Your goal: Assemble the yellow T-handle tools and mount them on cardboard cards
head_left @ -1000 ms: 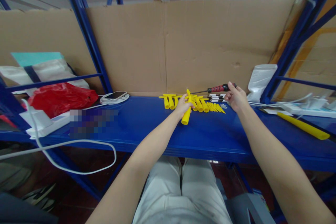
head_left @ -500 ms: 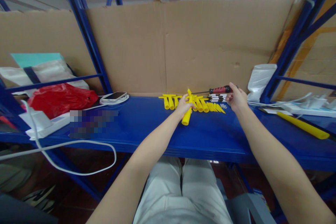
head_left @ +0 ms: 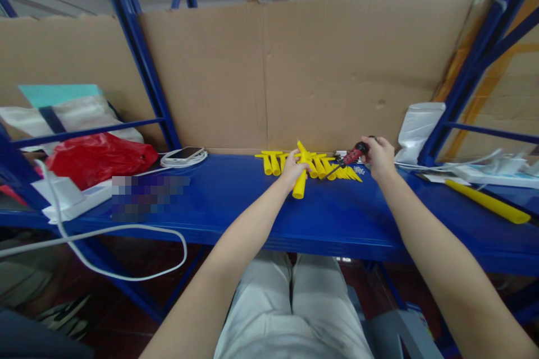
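Note:
My left hand (head_left: 291, 170) is closed around a yellow plastic T-shaped piece (head_left: 299, 187), its wide round tube end tilted down toward me. In my right hand (head_left: 381, 158) is a screwdriver (head_left: 356, 153) with a red and black handle; its shaft slants down to the left, over the yellow parts. Behind my left hand, several more yellow T-shaped pieces (head_left: 267, 165) stand in a row on the blue bench. To their right lie thin yellow wedge-like pieces (head_left: 350, 174) and a small heap of silvery bits (head_left: 359, 169), too small to make out, perhaps screws.
Cardboard (head_left: 202, 78) walls off the back of the blue bench (head_left: 236, 190). At left are a phone (head_left: 188, 153) on coiled white cable, a red plastic bag (head_left: 101, 160) and a power strip (head_left: 80, 205). A long yellow object (head_left: 488, 202) and white bag (head_left: 420, 132) lie right.
The screwdriver has swung from nearly level, with its shaft beside the held yellow piece, to pointing down-left, away from it. My left hand and its piece have barely moved.

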Motion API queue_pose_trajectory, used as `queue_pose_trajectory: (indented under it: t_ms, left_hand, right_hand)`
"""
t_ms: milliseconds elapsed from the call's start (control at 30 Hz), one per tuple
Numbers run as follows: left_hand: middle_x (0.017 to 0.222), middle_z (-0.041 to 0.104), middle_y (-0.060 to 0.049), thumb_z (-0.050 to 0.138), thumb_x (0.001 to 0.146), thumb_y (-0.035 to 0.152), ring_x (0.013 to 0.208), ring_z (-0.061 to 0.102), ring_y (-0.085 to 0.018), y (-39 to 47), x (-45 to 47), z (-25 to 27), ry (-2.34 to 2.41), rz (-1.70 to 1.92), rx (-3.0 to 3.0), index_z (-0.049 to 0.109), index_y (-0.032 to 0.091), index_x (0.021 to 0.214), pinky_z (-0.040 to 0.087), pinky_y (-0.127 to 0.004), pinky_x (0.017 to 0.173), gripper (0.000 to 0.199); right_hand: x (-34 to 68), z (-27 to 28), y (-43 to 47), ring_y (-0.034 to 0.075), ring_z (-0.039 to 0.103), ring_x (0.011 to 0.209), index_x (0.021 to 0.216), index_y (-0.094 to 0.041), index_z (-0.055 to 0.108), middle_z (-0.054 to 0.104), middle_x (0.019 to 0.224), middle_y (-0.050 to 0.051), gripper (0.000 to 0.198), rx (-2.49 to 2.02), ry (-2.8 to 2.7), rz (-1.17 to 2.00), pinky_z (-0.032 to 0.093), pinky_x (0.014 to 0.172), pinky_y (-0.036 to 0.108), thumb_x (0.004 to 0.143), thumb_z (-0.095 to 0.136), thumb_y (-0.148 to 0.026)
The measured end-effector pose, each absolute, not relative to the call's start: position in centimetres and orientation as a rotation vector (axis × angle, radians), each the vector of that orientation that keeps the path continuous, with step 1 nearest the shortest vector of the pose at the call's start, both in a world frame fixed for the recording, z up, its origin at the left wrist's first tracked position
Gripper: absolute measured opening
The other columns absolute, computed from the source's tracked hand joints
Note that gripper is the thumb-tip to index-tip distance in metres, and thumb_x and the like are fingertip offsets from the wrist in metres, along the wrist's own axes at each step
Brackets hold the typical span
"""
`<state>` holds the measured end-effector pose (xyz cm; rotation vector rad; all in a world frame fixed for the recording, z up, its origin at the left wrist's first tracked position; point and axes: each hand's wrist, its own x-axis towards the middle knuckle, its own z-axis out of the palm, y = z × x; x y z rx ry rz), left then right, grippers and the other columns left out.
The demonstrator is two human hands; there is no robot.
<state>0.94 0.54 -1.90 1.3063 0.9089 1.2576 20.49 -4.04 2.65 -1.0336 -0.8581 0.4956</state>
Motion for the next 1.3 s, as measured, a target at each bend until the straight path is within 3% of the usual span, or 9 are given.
queue_pose_trajectory:
  t_ms: [267, 433, 600, 767, 1033, 1300]
  left_hand:
    - [0.118, 0.058, -0.011, 0.054, 0.062, 0.001, 0.052, 0.057, -0.008, 0.5, 1.1, -2.0, 0.888, 1.278, 1.301, 0.040, 0.023, 0.126, 0.042, -0.020, 0.043, 0.069]
    - [0.115, 0.059, -0.008, 0.056, 0.062, -0.001, 0.051, 0.056, -0.006, 0.2, 1.1, -1.8, 0.902, 1.268, 1.283, 0.041, 0.025, 0.122, 0.040, -0.018, 0.042, 0.067]
    - [0.113, 0.058, -0.006, 0.056, 0.064, -0.003, 0.049, 0.056, -0.006, -0.2, 1.1, -1.5, 0.904, 1.274, 1.264, 0.042, 0.024, 0.118, 0.040, -0.018, 0.039, 0.062]
    - [0.113, 0.059, -0.006, 0.054, 0.064, -0.005, 0.050, 0.056, -0.005, -0.5, 1.1, -1.3, 0.903, 1.273, 1.269, 0.042, 0.024, 0.115, 0.040, -0.016, 0.040, 0.059]
    - [0.121, 0.058, -0.007, 0.055, 0.065, -0.004, 0.054, 0.058, -0.005, -0.4, 1.2, -1.4, 0.929, 1.249, 1.298, 0.043, 0.023, 0.115, 0.043, -0.016, 0.042, 0.057]
    - [0.123, 0.058, -0.008, 0.056, 0.069, -0.002, 0.060, 0.061, -0.007, 0.2, 1.4, -1.9, 0.938, 1.283, 1.314, 0.052, 0.021, 0.115, 0.047, -0.019, 0.049, 0.052]
  right_hand:
    - [20.0, 2.2, -4.0, 0.007, 0.037, 0.031, 0.065, -0.022, 0.039, 0.037, 0.042, -0.009, 0.026, -1.139, -1.011, 0.518, 0.025, 0.032, 0.021, 0.075, 0.062, -0.026]
    - [20.3, 1.8, -4.0, 0.006, 0.035, 0.032, 0.065, -0.022, 0.040, 0.037, 0.040, -0.009, 0.032, -1.213, -1.119, 0.556, 0.024, 0.033, 0.020, 0.077, 0.066, -0.036]
    - [20.9, 1.2, -4.4, 0.006, 0.043, 0.039, 0.070, -0.019, 0.048, 0.052, 0.050, -0.003, 0.039, -1.489, -1.529, 0.795, 0.030, 0.036, 0.018, 0.072, 0.072, -0.050]
    - [20.1, -0.1, -4.3, 0.007, 0.049, 0.045, 0.082, -0.019, 0.052, 0.063, 0.062, -0.001, 0.045, -1.601, -1.851, 0.919, 0.034, 0.038, 0.018, 0.065, 0.077, -0.053]
    - [18.3, -1.6, -3.3, 0.008, 0.046, 0.040, 0.071, -0.019, 0.056, 0.057, 0.052, -0.001, 0.038, -1.669, -2.009, 0.673, 0.033, 0.038, 0.020, 0.075, 0.066, -0.055]
    - [18.8, -1.3, -2.7, 0.013, 0.052, 0.050, 0.068, -0.018, 0.062, 0.056, 0.052, 0.000, 0.024, -1.660, -2.019, 0.310, 0.036, 0.049, 0.023, 0.078, 0.062, -0.039]
